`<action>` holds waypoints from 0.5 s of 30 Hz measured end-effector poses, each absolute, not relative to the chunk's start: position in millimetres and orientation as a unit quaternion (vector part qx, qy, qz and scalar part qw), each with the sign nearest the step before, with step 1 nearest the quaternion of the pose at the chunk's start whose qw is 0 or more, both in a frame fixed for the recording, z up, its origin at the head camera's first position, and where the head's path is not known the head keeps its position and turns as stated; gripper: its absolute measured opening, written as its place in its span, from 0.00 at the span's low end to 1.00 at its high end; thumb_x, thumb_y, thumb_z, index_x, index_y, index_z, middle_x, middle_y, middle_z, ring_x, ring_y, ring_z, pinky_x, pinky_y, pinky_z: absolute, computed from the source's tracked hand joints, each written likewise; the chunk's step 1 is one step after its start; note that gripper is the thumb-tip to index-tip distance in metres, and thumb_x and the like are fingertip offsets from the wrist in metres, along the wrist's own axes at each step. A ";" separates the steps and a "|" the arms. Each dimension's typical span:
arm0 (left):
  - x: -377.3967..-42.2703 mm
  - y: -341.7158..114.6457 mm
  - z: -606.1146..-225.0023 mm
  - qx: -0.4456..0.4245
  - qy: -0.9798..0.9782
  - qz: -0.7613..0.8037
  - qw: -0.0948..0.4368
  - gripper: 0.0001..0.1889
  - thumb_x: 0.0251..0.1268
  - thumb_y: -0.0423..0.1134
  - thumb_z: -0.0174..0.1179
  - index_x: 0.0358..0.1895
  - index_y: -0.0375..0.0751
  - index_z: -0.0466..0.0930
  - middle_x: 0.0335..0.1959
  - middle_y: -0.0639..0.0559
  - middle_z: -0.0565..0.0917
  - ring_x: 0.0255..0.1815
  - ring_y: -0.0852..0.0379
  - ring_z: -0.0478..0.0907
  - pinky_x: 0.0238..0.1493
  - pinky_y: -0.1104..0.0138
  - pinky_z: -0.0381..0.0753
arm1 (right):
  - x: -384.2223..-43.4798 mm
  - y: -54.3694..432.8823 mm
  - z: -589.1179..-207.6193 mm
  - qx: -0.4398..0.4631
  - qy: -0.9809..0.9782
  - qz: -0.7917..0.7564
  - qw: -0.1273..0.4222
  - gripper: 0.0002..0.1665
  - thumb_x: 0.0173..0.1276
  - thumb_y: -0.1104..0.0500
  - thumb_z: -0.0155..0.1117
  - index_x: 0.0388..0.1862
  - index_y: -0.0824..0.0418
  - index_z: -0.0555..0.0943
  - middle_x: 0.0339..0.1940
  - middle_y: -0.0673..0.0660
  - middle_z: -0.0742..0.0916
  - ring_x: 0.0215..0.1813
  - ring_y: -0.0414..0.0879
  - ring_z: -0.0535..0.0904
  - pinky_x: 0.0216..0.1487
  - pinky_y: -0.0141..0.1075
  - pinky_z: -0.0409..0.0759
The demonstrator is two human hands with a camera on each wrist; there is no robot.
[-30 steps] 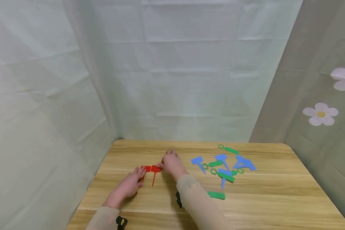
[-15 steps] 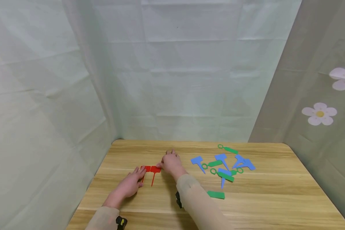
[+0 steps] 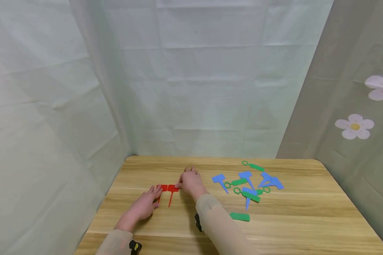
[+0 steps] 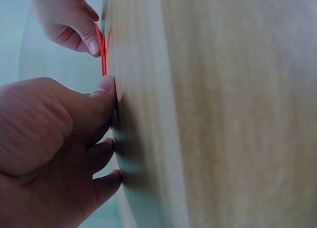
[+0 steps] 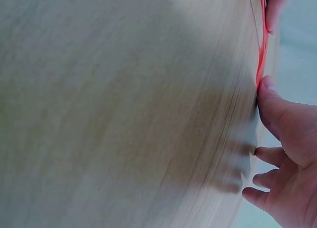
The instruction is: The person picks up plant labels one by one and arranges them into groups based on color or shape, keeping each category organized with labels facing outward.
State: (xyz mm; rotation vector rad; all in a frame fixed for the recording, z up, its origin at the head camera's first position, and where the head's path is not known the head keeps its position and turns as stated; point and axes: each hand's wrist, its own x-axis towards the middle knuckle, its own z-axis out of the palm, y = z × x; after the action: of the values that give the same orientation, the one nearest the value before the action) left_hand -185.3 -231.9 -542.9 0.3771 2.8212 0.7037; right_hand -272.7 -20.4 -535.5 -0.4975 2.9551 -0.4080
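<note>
Presently touching two red tags [image 3: 173, 188], side by side on the desk [image 3: 306, 226], with parted fingers of left hand [image 3: 144, 203] and right hand [image 3: 190, 181]; could overlap or skew if pushed together unevenly.

The counter [image 3: 306, 219] looks like smooth wood with a streaky grain. Behind it, at twelve o'clock, hangs creased, matt cloth [image 3: 194, 92]. Red tags [image 3: 173, 188] near seven o'clock, and blue tags [image 3: 218, 178] and green tags [image 3: 240, 216] between four and five, resemble smooth plastic; the sleeves [image 3: 221, 223], matt fabric.
</note>
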 end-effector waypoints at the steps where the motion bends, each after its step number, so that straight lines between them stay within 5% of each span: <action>1: -185.1 -231.8 -542.9 0.128 0.957 0.240 0.105 0.30 0.76 0.30 0.64 0.78 0.29 0.70 0.84 0.36 0.62 0.85 0.30 0.52 0.80 0.33 0.53 | -273.1 -20.3 -536.1 -0.165 0.975 -0.134 0.058 0.15 0.71 0.39 0.72 0.40 0.48 0.94 0.80 0.63 0.75 0.84 0.69 0.60 0.79 0.59 0.67; 15: -185.8 -232.9 -544.8 0.131 0.956 0.243 0.101 0.30 0.76 0.30 0.64 0.78 0.29 0.69 0.84 0.36 0.61 0.85 0.30 0.52 0.80 0.33 0.53 | -273.7 -18.4 -541.0 -0.166 0.974 -0.151 0.041 0.17 0.73 0.38 0.70 0.38 0.48 0.93 0.78 0.63 0.77 0.82 0.71 0.63 0.78 0.60 0.68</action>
State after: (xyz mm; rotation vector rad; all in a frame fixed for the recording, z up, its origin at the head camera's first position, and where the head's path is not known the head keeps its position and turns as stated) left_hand -185.8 -232.9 -544.8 0.3876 2.8236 0.7192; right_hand -273.7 -18.4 -541.0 -0.5083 2.9809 -0.4616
